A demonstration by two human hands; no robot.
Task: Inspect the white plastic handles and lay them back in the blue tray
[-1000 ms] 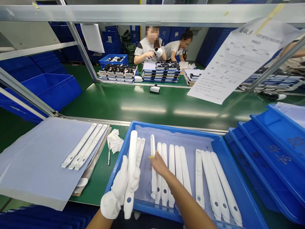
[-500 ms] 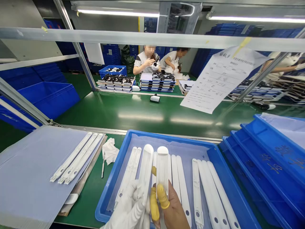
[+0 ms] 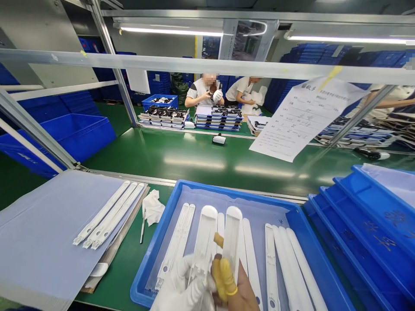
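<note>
My left hand [image 3: 183, 288], in a white glove, grips a long white plastic strip [image 3: 204, 244] by its lower end. My right hand [image 3: 231, 283], with yellow finger cots, grips a similar strip [image 3: 232, 237]. The ribbed faces of both strips point up, and the hands nearly touch above the front of a blue tray [image 3: 152, 255]. Several white strips [image 3: 271, 268] lie lengthwise in the tray on a clear liner. Three narrower white strips [image 3: 108, 214] rest on a pale blue sheet [image 3: 42, 224] to the left. The lower ends of the held strips are partly hidden by my fingers.
A white cloth [image 3: 153, 207] and a small metal tool [image 3: 142, 226] lie left of the tray. Stacked blue trays [image 3: 366, 216] fill the right. Beyond a metal rail [image 3: 194, 62] and a hanging paper sheet [image 3: 301, 121], two co-workers [image 3: 204, 90] sit behind stacked trays.
My right hand has gone from reaching into the tray to holding a strip. Both hands have come together with their strips face up, and the view has tilted upward.
</note>
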